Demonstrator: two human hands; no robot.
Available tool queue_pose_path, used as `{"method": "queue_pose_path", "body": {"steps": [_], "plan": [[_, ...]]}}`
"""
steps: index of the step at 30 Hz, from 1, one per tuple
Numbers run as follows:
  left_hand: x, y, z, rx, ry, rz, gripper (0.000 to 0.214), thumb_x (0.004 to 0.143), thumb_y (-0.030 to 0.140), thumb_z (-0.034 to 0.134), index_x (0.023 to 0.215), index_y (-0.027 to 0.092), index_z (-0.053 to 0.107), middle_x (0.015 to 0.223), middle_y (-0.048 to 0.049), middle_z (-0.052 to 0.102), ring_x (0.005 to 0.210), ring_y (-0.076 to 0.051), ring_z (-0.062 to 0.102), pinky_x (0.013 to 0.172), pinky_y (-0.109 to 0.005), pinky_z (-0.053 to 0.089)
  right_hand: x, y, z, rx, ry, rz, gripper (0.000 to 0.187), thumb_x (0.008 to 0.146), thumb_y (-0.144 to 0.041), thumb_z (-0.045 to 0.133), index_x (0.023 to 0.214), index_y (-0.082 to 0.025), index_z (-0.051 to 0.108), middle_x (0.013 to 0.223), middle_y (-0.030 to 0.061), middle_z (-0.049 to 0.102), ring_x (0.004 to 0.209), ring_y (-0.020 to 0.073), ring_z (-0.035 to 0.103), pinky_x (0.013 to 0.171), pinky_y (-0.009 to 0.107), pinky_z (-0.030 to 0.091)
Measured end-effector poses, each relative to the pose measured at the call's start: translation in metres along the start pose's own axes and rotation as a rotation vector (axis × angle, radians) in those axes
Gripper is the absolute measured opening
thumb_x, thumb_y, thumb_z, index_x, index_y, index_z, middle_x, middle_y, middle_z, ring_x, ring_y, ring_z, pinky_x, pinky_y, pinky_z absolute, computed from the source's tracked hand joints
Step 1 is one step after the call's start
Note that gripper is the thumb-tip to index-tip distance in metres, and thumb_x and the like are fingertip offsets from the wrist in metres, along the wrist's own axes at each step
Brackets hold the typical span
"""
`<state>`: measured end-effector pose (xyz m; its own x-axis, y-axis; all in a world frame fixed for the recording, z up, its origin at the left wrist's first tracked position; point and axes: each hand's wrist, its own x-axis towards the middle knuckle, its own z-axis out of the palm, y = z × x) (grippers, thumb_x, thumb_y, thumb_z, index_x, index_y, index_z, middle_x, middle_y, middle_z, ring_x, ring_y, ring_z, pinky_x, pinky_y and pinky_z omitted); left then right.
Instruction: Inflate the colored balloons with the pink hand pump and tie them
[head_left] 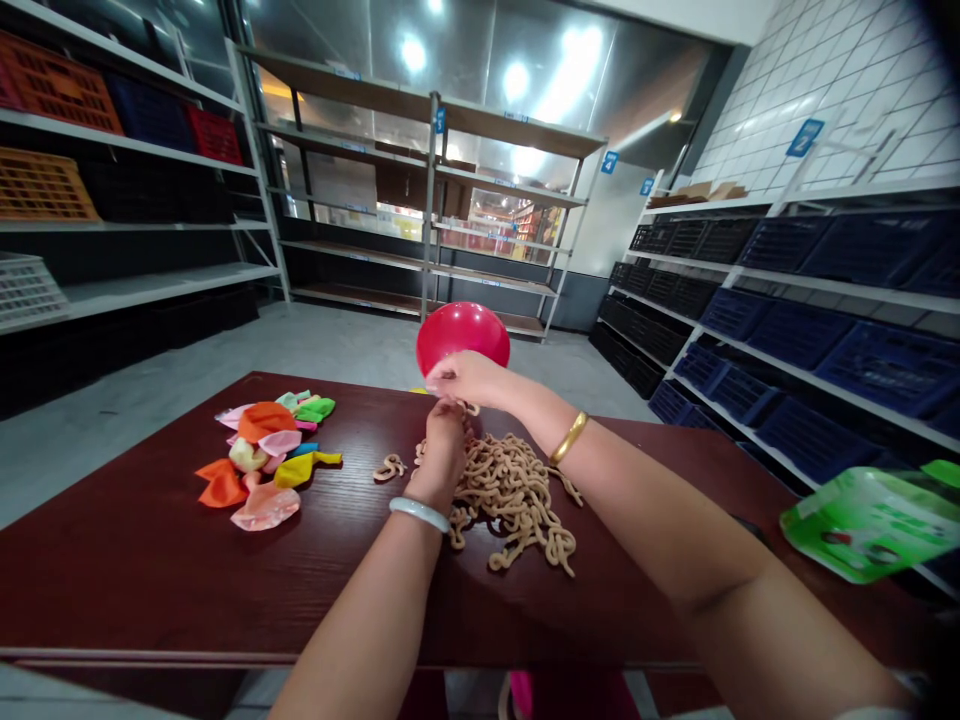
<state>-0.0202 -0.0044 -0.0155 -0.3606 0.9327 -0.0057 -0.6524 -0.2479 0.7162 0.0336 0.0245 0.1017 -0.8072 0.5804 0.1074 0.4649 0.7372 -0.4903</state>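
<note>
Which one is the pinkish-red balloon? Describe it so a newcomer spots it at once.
Find the dark reddish-brown table and look to its far edge, where the left hand and right hand meet. Just beyond them shows the pinkish-red balloon. Its big, glossy, rounded shape sets it apart from the limp balloons heaped on the table's left.

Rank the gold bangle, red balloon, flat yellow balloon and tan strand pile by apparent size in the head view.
1. Tan strand pile
2. Red balloon, partly hidden
3. Flat yellow balloon
4. Gold bangle
</note>
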Motion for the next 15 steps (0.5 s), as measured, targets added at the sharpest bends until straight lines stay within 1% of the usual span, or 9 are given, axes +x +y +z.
{"method": "queue_pose_path", "body": {"steps": [2, 3, 5, 7, 9, 10, 12, 13, 15], "plan": [[-0.001, 0.002, 0.0, -0.026, -0.025, -0.026, 0.021, 0.069, 0.014, 0.058, 0.068, 0.02, 0.038, 0.047, 0.0101, 0.03, 0.036, -0.004, 0.025, 0.038, -0.017, 0.015, -0.002, -0.008, -0.001, 0.357, -0.046, -0.116, 0.021, 0.091, -0.028, 0.057, 0.104, -0.02, 0.071, 0.099, 0.0062, 0.07, 0.09, 0.0149, 0.062, 0.076, 0.026, 0.048], [-0.002, 0.004, 0.001, -0.041, -0.038, -0.039, 0.022, 0.068, 0.013, 0.057, 0.067, 0.02, 0.036, 0.047, 0.01, 0.03, 0.036, -0.004, 0.024, 0.038, -0.017, 0.015, -0.004, -0.011, -0.002, 0.519, -0.064, -0.155, 0.022, 0.091, -0.031, 0.057, 0.107, -0.021, 0.069, 0.107, 0.0064, 0.069, 0.096, 0.0147, 0.062, 0.079, 0.026, 0.049], [-0.002, 0.007, 0.001, -0.072, -0.055, -0.052, 0.023, 0.067, 0.013, 0.056, 0.066, 0.02, 0.035, 0.048, 0.0102, 0.029, 0.036, -0.004, 0.023, 0.038, -0.017, 0.015, -0.014, -0.011, -0.006, 0.696, -0.071, -0.161, 0.022, 0.091, -0.035, 0.058, 0.103, -0.02, 0.069, 0.109, 0.0077, 0.069, 0.095, 0.0152, 0.063, 0.078, 0.027, 0.05], [-0.002, 0.01, 0.001, -0.105, -0.06, -0.053, 0.022, 0.067, 0.013, 0.057, 0.067, 0.02, 0.036, 0.048, 0.0101, 0.03, 0.036, -0.003, 0.024, 0.038, -0.017, 0.016, -0.026, -0.002, -0.007, 0.72, -0.031, -0.091, 0.026, 0.091, -0.041, 0.058, 0.09, -0.018, 0.069, 0.094, 0.0076, 0.07, 0.078, 0.0144, 0.065, 0.066, 0.026, 0.05], [-0.002, 0.013, 0.002, -0.136, -0.074, -0.058, 0.02, 0.068, 0.013, 0.057, 0.068, 0.02, 0.038, 0.048, 0.0099, 0.03, 0.036, -0.003, 0.024, 0.038, -0.016, 0.015, -0.037, 0.016, -0.002, 0.632, 0.036, 0.014, 0.034, 0.091, -0.045, 0.055, 0.075, -0.017, 0.066, 0.073, 0.0045, 0.067, 0.058, 0.0116, 0.059, 0.051, 0.024, 0.043], [-0.002, 0.015, 0.003, -0.148, -0.085, -0.064, 0.019, 0.068, 0.012, 0.057, 0.068, 0.019, 0.039, 0.048, 0.0098, 0.029, 0.035, -0.003, 0.023, 0.037, -0.016, 0.014, -0.042, 0.028, 0.003, 0.587, 0.077, 0.092, 0.037, 0.09, -0.044, 0.056, 0.066, -0.017, 0.063, 0.062, 0.0025, 0.062, 0.049, 0.0098, 0.054, 0.046, 0.023, 0.038], [-0.004, 0.019, 0.005, -0.167, -0.116, -0.078, 0.016, 0.07, 0.01, 0.055, 0.068, 0.019, 0.042, 0.047, 0.0098, 0.027, 0.035, -0.003, 0.019, 0.037, -0.016, 0.012, -0.048, 0.049, 0.019, 0.59, 0.138, 0.204, 0.038, 0.089, -0.039, 0.056, 0.058, -0.017, 0.06, 0.053, 0.0016, 0.057, 0.046, 0.0101, 0.05, 0.044, 0.023, 0.035], [-0.005, 0.021, 0.006, -0.181, -0.135, -0.094, 0.014, 0.071, 0.009, 0.054, 0.069, 0.018, 0.044, 0.047, 0.0097, 0.027, 0.035, -0.003, 0.019, 0.037, -0.016, 0.011, -0.048, 0.058, 0.029, 0.598, 0.157, 0.208, 0.035, 0.088, -0.036, 0.056, 0.058, -0.017, 0.059, 0.052, 0.0014, 0.057, 0.047, 0.0107, 0.05, 0.045, 0.023, 0.036], [-0.008, 0.024, 0.009, -0.232, -0.178, -0.156, 0.009, 0.076, 0.009, 0.052, 0.072, 0.016, 0.048, 0.049, 0.009, 0.028, 0.035, -0.003, 0.02, 0.036, -0.016, 0.012, -0.042, 0.068, 0.046, 0.622, 0.209, 0.181, 0.028, 0.088, -0.031, 0.054, 0.065, -0.018, 0.06, 0.057, 0.0002, 0.059, 0.054, 0.0109, 0.051, 0.052, 0.024, 0.041]]}}
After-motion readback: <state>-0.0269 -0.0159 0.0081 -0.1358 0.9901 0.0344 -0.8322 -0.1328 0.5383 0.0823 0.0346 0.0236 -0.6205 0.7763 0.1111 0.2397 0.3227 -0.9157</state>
